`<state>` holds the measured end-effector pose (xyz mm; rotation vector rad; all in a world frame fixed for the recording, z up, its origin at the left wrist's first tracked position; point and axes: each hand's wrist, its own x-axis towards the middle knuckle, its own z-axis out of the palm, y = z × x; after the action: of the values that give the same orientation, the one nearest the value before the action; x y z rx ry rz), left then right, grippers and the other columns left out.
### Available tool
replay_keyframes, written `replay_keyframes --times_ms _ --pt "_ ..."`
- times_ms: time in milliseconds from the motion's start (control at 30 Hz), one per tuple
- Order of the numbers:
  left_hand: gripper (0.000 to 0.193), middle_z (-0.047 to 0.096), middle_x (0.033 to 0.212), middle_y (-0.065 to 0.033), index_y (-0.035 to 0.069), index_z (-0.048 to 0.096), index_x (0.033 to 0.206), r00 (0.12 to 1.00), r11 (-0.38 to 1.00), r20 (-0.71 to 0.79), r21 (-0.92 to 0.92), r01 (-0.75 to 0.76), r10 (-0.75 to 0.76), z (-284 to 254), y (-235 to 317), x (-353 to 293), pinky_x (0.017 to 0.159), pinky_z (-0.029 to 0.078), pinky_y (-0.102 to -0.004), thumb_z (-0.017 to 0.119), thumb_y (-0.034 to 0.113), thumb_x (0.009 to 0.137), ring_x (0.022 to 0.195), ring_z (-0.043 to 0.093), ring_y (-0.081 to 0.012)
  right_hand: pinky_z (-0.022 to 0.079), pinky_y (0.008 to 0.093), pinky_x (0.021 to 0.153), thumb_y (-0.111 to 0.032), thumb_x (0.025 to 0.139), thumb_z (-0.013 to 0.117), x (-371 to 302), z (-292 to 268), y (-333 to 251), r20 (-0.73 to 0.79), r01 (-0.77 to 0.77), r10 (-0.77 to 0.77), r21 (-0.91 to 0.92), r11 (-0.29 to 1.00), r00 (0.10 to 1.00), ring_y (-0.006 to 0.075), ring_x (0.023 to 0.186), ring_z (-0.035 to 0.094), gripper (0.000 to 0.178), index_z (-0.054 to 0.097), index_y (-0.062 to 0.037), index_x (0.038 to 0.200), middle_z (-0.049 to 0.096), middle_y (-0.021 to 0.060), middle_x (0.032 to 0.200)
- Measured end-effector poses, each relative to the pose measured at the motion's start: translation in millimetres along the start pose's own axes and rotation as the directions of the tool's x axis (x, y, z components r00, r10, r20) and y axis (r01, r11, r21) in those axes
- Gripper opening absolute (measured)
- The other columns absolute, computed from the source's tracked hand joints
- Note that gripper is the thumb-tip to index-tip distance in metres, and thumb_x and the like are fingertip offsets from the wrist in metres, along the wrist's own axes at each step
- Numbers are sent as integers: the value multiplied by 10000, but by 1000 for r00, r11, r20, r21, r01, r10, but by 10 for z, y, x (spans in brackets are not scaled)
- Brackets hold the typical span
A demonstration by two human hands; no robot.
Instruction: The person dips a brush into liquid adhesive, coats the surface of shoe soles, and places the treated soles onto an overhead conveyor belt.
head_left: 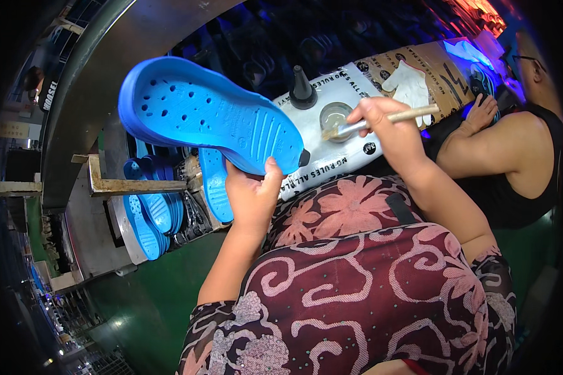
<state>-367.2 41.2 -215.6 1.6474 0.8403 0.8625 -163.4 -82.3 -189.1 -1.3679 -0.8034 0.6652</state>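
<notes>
Patterned clothing [356,300] in dark red, black and pink fills the lower middle. Apart from each other, both hands are occupied: the left hand [253,190], at centre, is closed on the narrower end of a perforated blue sole [200,112] that stretches to the upper left; the right hand [385,128], right of centre, pinches a brush [413,114], bristles at a round cup [332,105]. Behind the cup stands a black cone [301,90]. White gloves [408,84] lie upper right, near a co-worker [503,140]; more blue soles [145,228] sit stacked at left.
</notes>
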Motion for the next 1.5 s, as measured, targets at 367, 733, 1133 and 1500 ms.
replay_keyframes --times_ms 367,733,1133,1500 --pt "427 546 1073 -139 -28 383 1176 973 970 40 78 -231 229 104 140 -68 886 436 -319 605 41 817 953 567 -195 397 342 604 -153 811 637 -19 260 0 236 638 -598 -385 667 766 239 559 519 215 627 -47 624 566 62 573" --pt "409 606 929 -150 -53 456 1084 947 947 -49 58 -315 318 145 79 -36 755 481 -310 642 33 731 802 604 -209 405 348 714 -125 839 588 -15 209 -85 310 607 -522 -399 687 795 225 604 500 213 631 -36 651 587 64 611" --pt "276 636 827 -142 -56 541 952 930 930 -60 88 -356 362 184 115 -41 683 497 -306 645 14 707 731 637 -213 397 341 632 -134 771 672 12 233 -8 283 698 -643 -394 598 711 235 546 510 181 621 -63 612 535 49 557" --pt "414 586 1016 -139 -59 425 1139 903 902 57 38 -429 427 206 27 -35 833 464 -303 602 -49 765 892 599 -191 422 328 651 -151 776 674 10 250 -11 275 691 -643 -418 589 715 219 540 543 194 627 -69 606 570 51 557"
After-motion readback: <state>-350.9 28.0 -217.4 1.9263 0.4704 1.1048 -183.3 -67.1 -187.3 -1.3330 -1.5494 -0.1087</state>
